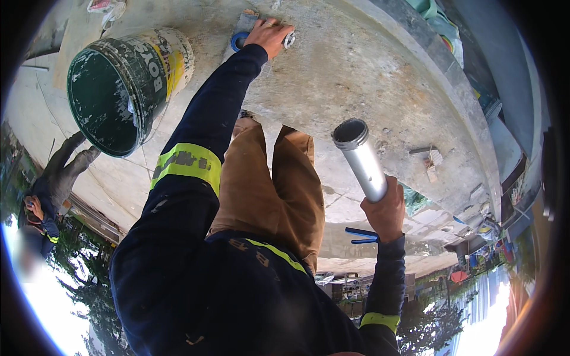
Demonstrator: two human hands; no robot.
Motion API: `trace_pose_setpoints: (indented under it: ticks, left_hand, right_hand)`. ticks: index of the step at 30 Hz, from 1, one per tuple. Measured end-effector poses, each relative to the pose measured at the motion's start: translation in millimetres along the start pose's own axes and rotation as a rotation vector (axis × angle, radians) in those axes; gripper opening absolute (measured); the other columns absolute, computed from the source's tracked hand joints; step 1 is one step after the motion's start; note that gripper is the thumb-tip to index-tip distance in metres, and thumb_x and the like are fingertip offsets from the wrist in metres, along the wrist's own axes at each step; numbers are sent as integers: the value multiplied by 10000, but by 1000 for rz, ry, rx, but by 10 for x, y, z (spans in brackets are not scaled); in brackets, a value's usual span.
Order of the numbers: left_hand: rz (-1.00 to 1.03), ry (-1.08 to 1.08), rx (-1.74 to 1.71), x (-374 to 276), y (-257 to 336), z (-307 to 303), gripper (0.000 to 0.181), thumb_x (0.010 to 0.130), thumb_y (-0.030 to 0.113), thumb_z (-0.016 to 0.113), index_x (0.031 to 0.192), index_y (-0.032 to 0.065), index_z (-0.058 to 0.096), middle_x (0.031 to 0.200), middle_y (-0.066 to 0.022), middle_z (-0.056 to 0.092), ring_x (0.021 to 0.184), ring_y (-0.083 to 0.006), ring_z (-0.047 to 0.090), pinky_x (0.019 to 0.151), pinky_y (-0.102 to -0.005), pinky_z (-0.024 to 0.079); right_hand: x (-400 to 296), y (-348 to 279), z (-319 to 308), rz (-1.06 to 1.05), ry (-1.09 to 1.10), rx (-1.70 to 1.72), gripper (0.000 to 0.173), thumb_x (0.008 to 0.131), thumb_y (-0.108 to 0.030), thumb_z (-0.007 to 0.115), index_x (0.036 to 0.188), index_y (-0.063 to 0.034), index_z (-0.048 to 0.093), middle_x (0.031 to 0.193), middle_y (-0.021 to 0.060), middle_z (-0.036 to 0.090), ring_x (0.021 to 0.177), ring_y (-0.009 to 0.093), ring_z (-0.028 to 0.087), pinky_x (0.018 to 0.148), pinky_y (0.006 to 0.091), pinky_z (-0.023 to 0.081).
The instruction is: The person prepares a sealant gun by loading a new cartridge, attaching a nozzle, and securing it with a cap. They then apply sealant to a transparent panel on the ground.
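Note:
My right hand (386,211) grips a sausage caulking gun around the lower end of its aluminium barrel (366,171). The barrel's threaded mouth is uncapped and points up and away from me. A blue trigger handle (361,235) sticks out below that hand. Far ahead, my left hand (269,38) reaches down to the concrete, its fingers closed around a pale ring-shaped part (289,40). Just left of those fingers lies a blue ring (239,41), on or against a flat grey piece (246,22). My left palm hides part of what is under it.
A paint-smeared green bucket (111,98) lies or leans on its side at left, mouth towards me. Another person (49,191) is beyond it. Small debris (430,159) lies on the concrete at right. A raised concrete curb (449,75) curves along the right side.

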State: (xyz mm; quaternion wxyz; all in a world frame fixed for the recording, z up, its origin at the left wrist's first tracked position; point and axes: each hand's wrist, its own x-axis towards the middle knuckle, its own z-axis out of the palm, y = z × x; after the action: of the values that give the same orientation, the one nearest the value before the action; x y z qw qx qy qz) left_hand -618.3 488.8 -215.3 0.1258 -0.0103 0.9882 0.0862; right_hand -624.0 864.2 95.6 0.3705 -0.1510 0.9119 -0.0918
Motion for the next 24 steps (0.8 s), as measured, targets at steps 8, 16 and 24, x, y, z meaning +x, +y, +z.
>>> trace_pose_setpoints:
  ticks: [8, 16, 24]
  left_hand:
    - [140, -22, -171, 43, 244, -320, 397, 881, 117, 589, 1264, 196, 516, 908, -30, 683, 1117, -218, 510, 992, -433, 321]
    - [-891, 83, -1210, -440, 669, 59, 419, 782, 324, 730, 1077, 90, 546, 1003, -93, 612, 1026, -240, 538, 720, -450, 475]
    - [-1486, 216, -1120, -240, 1316, 734, 665, 632, 425, 804, 1013, -51, 539, 1004, -216, 599, 950, -367, 586, 845, -446, 476]
  right_hand:
    - [120, 144, 174, 28, -43, -64, 496, 635, -91, 685, 1083, -66, 474, 877, 227, 537, 784, 418, 568, 679, 491, 474]
    - [170, 63, 225, 84, -78, -59, 379, 615, -64, 654, 956, -42, 489, 836, 162, 596, 846, 385, 541, 727, 481, 475]
    - [124, 61, 407, 55, -125, -21, 382, 613, -63, 654, 956, -40, 487, 823, 164, 590, 821, 383, 536, 709, 485, 470]
